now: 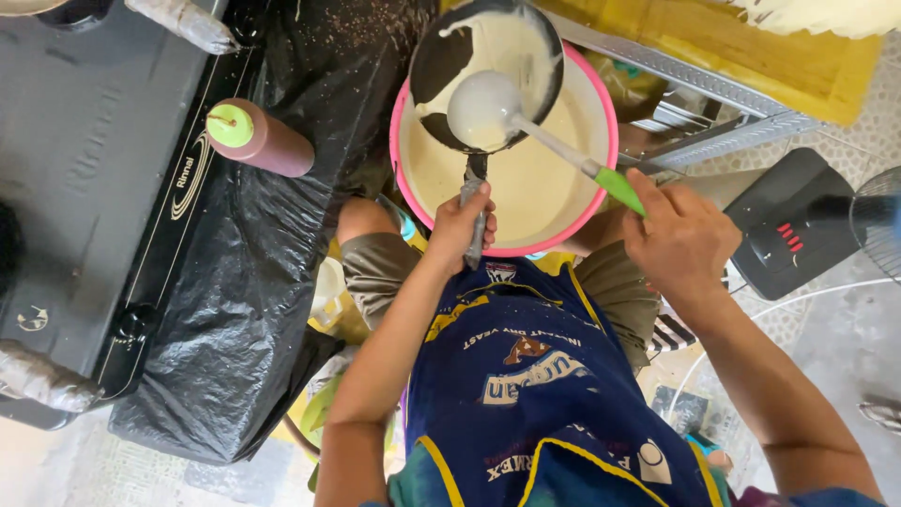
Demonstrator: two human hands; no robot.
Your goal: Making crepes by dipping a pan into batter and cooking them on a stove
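Note:
My left hand point(465, 223) grips the metal handle of a small black frying pan point(434, 68), held tilted over a pink basin point(601, 99). Pale batter coats part of the pan's inside. My right hand point(680, 235) holds a ladle point(483, 105) by its green handle; the ladle's bowl, coated in batter, rests inside the pan. The pink basin sits between my knees and is filled with the same cream-coloured batter. I wear a dark blue apron point(526, 394).
A black gas stove point(89, 178) stands at the left, with black plastic sheeting point(235, 310) beside it. A brown squeeze bottle point(263, 141) with a green cap lies on the sheeting. A yellow board point(751, 47) on a metal rack is at the upper right, a fan base point(798, 221) at the right.

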